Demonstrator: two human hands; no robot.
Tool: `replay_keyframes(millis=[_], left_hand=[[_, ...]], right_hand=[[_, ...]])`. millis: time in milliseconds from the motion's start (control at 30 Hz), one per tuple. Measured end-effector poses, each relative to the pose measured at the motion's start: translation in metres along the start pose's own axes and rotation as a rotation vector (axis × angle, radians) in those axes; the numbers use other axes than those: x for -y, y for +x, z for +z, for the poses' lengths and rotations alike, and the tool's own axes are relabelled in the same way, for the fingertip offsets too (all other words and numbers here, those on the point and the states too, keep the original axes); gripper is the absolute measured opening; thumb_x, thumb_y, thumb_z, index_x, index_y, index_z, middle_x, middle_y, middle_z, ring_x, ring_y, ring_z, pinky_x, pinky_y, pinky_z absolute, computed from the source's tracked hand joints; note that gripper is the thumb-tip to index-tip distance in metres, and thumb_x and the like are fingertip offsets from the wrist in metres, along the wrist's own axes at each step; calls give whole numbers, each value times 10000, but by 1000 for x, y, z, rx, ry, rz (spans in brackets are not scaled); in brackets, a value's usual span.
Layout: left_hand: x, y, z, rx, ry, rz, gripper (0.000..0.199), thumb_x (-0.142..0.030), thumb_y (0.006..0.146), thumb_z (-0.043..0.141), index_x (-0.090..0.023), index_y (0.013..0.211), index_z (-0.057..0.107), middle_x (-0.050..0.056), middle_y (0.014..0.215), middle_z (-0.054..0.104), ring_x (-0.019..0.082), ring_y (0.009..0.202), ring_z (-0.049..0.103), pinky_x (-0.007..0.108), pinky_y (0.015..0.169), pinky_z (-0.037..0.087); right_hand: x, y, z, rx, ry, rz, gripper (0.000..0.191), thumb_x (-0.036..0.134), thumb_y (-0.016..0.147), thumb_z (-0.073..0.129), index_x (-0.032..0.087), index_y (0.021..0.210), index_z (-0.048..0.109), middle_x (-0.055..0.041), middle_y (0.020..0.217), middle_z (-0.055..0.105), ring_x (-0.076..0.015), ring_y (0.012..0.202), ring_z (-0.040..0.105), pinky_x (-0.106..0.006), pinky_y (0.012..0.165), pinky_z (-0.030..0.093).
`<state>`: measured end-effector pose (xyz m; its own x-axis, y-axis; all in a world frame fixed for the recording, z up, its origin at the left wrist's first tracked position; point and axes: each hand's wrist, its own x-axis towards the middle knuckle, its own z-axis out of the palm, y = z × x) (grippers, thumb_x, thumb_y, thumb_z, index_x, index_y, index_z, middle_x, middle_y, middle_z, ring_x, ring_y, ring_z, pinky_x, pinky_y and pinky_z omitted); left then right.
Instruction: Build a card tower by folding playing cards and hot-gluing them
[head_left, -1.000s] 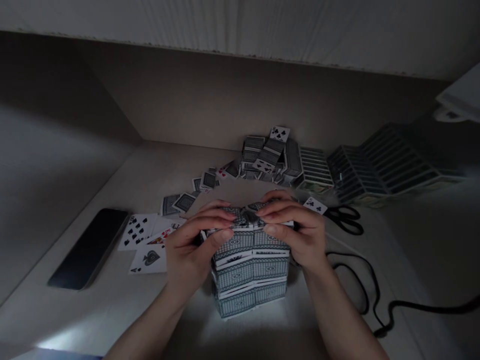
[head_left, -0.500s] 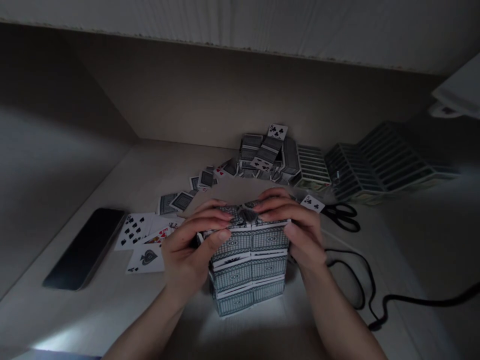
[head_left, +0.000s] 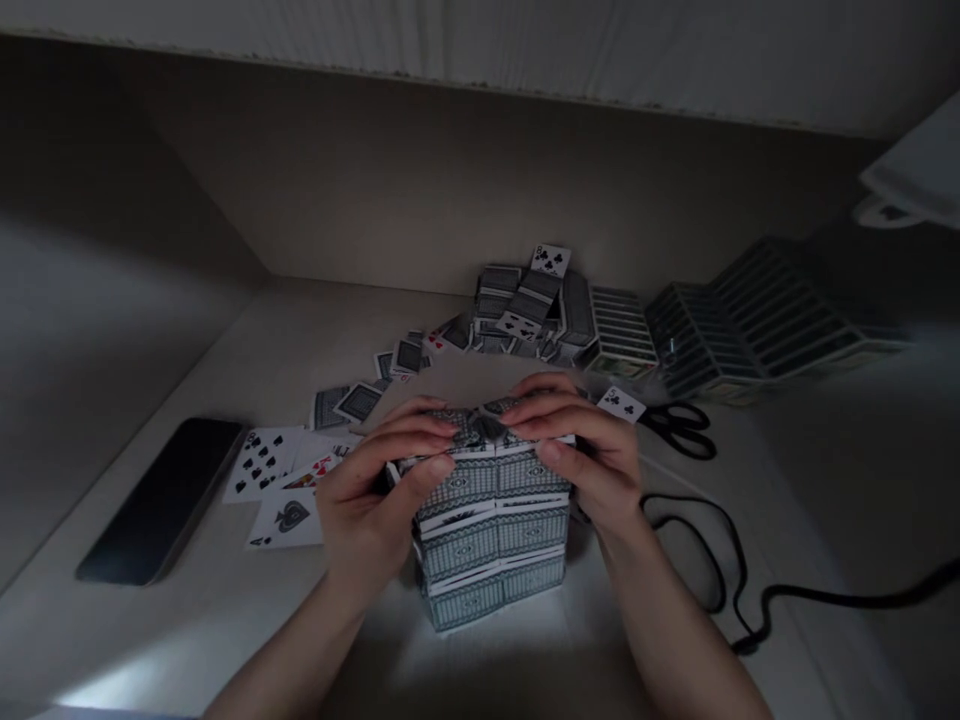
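Observation:
A block built of folded playing cards (head_left: 491, 545), several tiers high with patterned backs outward, stands upright on the pale surface. My left hand (head_left: 386, 485) grips its upper left corner, thumb on the front face and fingers over the top. On the upper right, my right hand (head_left: 589, 440) holds the block the same way, its thumb pressed on the front near the top edge. Between the fingertips of both hands a small dark gap shows in the top. The far side of the block is hidden.
A phone (head_left: 161, 500) and face-up cards (head_left: 289, 520) lie at left. Behind are a card pile (head_left: 525, 300) and long rows of card boxes (head_left: 750, 320). Scissors (head_left: 679, 430) and a black cable (head_left: 825, 600) lie at right. A shelf edge (head_left: 450, 80) hangs above.
My right thumb has slid inward across the front face, from the block's right edge toward the middle. My left hand keeps its hold. The whole view has shifted slightly.

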<state>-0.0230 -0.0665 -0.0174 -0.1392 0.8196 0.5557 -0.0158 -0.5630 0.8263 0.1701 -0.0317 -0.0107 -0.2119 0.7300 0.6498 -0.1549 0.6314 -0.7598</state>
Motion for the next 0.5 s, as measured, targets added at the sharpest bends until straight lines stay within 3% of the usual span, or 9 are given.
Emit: replay_keyframes(millis=[233,500], left_hand=[[0,0,0,-8,5,-5,271,-12,798,675,-246,912,750,-28,932,751,187,1036,664,408,1014,495],[-1,0,-1,9,21,-23,250,-42,800,684,-262,902,747,-13,910,749,201,1016,665,452,994,506]], right_hand=[[0,0,-1,6,-49,10,231,254,890,622,341,1065,744,10,1007,771,-244,1006,646,-476,951,461],[-1,0,-1,12,-32,10,235,236,886,618,320,1062,750,-4,1009,769,-246,1038,631,-468,946,462]])
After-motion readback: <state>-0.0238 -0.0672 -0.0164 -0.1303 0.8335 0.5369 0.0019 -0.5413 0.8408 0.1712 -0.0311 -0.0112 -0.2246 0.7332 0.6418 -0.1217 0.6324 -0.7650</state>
